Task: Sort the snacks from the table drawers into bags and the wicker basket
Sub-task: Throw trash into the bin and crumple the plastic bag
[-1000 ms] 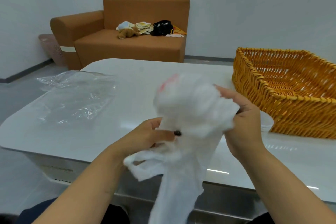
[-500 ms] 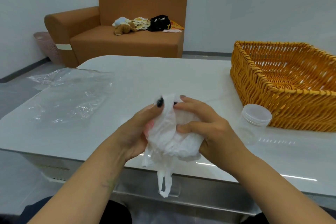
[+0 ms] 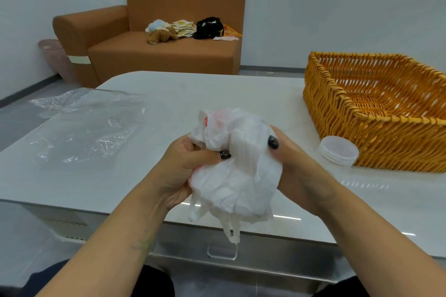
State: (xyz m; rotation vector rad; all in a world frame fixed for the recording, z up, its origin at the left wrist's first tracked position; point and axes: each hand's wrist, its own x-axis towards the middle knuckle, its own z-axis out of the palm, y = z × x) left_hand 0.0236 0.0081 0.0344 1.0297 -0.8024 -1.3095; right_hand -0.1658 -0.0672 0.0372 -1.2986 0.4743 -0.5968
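A crumpled white plastic bag (image 3: 237, 171) with a red mark near its top is held over the near edge of the white table (image 3: 217, 94). My left hand (image 3: 185, 166) grips its left side, thumb pressed into the folds. My right hand (image 3: 296, 166) grips its right side. The bag's handles hang down past the table edge. An orange wicker basket (image 3: 376, 113) with nothing visible inside stands at the right. A clear plastic bag (image 3: 82, 125) lies flat on the table's left part.
A small clear round lidded container (image 3: 339, 153) sits against the basket's near corner. A drawer with a clear handle (image 3: 222, 252) is under the table edge below the bag. Behind the table are a brown sofa (image 3: 164, 50) with items on it and a pink bin (image 3: 56, 58).
The white bag went from a raised, loose bundle to a tighter ball and is now being spread a little, its top lifted. Both hands shifted their hold on it.
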